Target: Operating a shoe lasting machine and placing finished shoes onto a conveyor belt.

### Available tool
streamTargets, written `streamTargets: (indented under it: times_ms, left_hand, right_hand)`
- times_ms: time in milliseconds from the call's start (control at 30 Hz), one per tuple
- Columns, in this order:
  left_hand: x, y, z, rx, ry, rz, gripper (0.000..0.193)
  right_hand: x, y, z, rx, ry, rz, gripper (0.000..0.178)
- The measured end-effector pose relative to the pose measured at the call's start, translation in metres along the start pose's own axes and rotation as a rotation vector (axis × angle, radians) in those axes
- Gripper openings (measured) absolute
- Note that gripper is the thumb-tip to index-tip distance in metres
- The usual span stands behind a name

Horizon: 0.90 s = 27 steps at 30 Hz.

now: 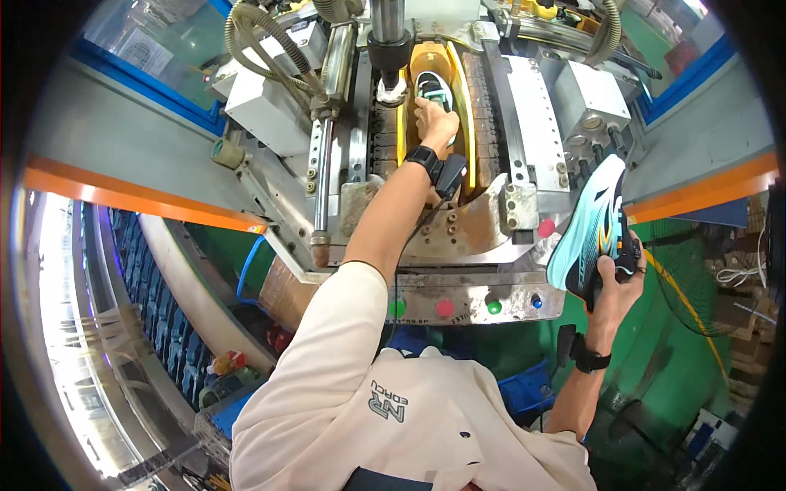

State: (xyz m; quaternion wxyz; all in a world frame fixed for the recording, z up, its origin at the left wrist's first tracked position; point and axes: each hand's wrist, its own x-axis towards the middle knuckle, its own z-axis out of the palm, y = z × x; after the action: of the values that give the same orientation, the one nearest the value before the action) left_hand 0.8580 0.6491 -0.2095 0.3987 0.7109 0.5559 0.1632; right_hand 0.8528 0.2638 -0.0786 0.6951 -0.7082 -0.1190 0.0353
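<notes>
In the middle of the press, a black, white and mint-green sneaker (pixel 433 86) lies in a trough between yellow-edged walls (pixel 464 123). My left hand (pixel 435 124) reaches over its near part, fingers curled against it; the fingertips are partly hidden. Off to the right, my right hand (pixel 616 286) grips another sneaker (pixel 591 229) by its heel end, thumb across the side. This one is turquoise and black with orange and yellow marks, and is held toe up, clear of the machine. Each wrist wears a black strap with a small black device.
A metal press rod (pixel 388 37) hangs just left of the trough. Colored buttons (pixel 444 308) line the machine's front panel (pixel 524 299). Orange rails (pixel 139 196) flank both sides. A white valve box (pixel 591 102) stands right; at far left runs a curved conveyor (pixel 155 303).
</notes>
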Motion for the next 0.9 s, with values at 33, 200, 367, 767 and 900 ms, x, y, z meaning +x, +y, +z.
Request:
streamTargets:
  times_ms: [33, 200, 367, 767, 900]
  left_hand:
    - [-0.008, 0.005, -0.005, 0.004, -0.009, -0.014, 0.069]
    - [0.010, -0.053, -0.051, -0.607, -0.152, -0.104, 0.047]
    - [-0.118, -0.068, -0.158, -1.042, -0.584, -0.225, 0.035]
    - [-0.376, -0.197, -0.356, -0.970, 0.117, -0.358, 0.050]
    - [-0.435, -0.233, -0.339, -1.093, 0.425, -0.436, 0.044]
  right_hand:
    - [0.003, 0.000, 0.001, -0.086, 0.029, -0.006, 0.058]
    - [0.072, -0.017, 0.063, -0.330, -0.116, -0.122, 0.054]
    - [0.152, -0.030, 0.181, -0.682, -0.515, -0.077, 0.067]
    - [0.090, 0.117, 0.393, -1.045, -0.420, -0.289, 0.039]
    - [0.105, 0.119, 0.372, -0.988, -0.607, -0.208, 0.061]
